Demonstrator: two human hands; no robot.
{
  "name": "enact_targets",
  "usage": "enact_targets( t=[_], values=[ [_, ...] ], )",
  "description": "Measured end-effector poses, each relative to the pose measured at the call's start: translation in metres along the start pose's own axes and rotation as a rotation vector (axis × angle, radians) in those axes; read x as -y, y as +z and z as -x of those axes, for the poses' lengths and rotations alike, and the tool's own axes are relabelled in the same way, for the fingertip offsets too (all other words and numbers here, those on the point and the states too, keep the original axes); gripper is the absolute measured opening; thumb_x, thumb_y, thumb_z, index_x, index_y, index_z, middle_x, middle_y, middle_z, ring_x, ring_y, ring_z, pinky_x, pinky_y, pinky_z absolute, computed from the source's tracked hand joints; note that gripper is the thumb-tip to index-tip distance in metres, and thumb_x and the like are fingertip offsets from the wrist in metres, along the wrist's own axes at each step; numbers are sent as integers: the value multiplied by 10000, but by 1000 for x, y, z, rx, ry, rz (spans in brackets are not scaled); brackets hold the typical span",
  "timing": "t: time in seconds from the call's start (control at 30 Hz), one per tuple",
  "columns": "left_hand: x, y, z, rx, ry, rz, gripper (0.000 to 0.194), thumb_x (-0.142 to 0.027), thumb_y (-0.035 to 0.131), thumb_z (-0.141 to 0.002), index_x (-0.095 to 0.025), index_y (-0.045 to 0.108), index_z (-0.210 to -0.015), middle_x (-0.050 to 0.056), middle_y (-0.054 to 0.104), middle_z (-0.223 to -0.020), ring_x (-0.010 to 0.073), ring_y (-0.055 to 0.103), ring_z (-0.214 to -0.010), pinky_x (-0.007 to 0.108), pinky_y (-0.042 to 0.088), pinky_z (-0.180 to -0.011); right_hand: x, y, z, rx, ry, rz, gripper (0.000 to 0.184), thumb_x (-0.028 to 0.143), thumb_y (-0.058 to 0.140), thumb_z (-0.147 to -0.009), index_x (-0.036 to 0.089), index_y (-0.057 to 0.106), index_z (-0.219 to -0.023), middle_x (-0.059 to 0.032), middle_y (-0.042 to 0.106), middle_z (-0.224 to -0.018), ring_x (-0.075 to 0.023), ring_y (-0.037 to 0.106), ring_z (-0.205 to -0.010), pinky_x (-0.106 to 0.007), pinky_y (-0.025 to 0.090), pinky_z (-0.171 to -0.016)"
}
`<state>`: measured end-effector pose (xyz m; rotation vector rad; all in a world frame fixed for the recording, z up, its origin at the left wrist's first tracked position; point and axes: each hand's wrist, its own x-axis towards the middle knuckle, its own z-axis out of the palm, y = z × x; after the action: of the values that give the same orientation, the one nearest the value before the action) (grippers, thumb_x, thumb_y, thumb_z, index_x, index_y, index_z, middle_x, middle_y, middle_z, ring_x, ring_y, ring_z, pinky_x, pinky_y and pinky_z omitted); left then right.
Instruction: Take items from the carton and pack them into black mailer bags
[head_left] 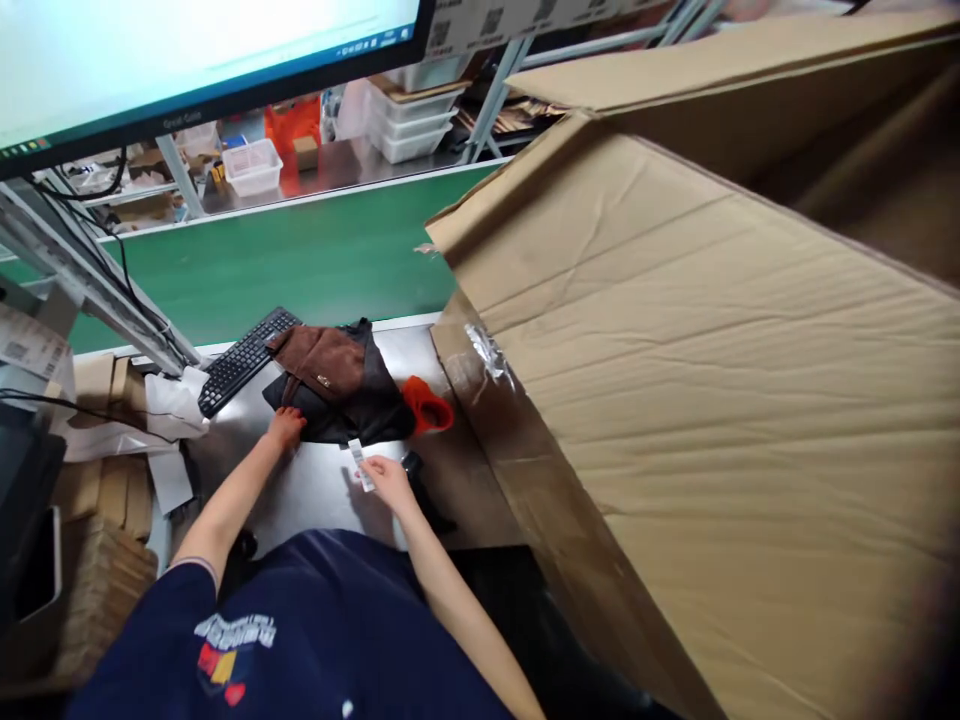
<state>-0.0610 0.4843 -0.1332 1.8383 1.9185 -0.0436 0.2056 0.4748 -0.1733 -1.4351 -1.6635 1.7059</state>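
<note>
A folded dark garment with a brown leather-like part (334, 385) lies on the metal worktop (315, 490). My left hand (285, 427) rests with curled fingers on the garment's near left edge. My right hand (386, 478) pinches a small white tag (361, 465) that hangs from the garment's near edge. An orange object (427, 405) lies just right of the garment. A small black object (414, 468) sits on the worktop right beside my right hand.
A huge open cardboard box (712, 400) fills the right side. A black keyboard (244, 360) lies left of the garment, below a monitor (187, 50). A green conveyor belt (300, 260) runs behind. White bins (409, 115) and cardboard stacks (97, 520) stand around.
</note>
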Motion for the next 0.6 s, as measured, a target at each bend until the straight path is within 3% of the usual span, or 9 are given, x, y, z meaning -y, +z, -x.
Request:
enact_targets(
  t=[0.13, 0.27, 0.37, 0.43, 0.5, 0.6],
  values=[
    [13, -29, -16, 135, 100, 12, 181, -39, 722, -682, -197, 752, -764, 43, 738, -819, 256, 695, -935, 364, 514, -942, -7, 2, -4, -71, -18, -57, 525, 724, 609, -691, 209, 583, -594, -27, 601, -575, -189, 567, -594, -323, 473, -604],
    [5, -86, -38, 188, 233, 74, 129, -188, 779, -739, -236, 788, -858, 3, 768, -879, 210, 692, -867, 287, 498, -832, 9, 10, -21, -46, -50, -84, 471, 649, 659, -658, 213, 542, -523, 24, 504, -507, -136, 465, -547, -278, 404, -568],
    [-20, -133, -53, 93, 362, 193, 183, -307, 690, -857, -227, 769, -1002, 15, 773, -1022, 195, 685, -955, 277, 487, -882, 35, 20, -46, -16, -74, -119, 410, 593, 678, -648, 206, 570, -567, 45, 489, -512, -110, 430, -535, -239, 356, -531],
    [-43, -154, -57, -13, 446, 312, 221, -359, 638, -896, -203, 741, -1013, 31, 759, -1034, 195, 670, -978, 294, 482, -921, 54, 25, -65, -45, -69, -141, 385, 576, 655, -690, 202, 580, -631, 47, 496, -527, -103, 426, -520, -226, 344, -507],
    [-65, -164, -55, -70, 483, 422, 240, -397, 625, -900, -195, 716, -991, 33, 742, -1009, 191, 654, -960, 302, 481, -907, 69, 25, -82, -98, -38, -157, 373, 566, 561, -796, 198, 601, -750, 45, 507, -533, -104, 425, -478, -223, 350, -477],
    [-85, -164, -51, -77, 453, 570, 251, -422, 640, -873, -185, 691, -939, 24, 711, -932, 174, 624, -868, 283, 473, -804, 76, 16, -95, -143, 44, -128, 347, 478, 442, -918, 184, 626, -906, 52, 506, -492, -110, 409, -395, -230, 360, -444]
  ],
)
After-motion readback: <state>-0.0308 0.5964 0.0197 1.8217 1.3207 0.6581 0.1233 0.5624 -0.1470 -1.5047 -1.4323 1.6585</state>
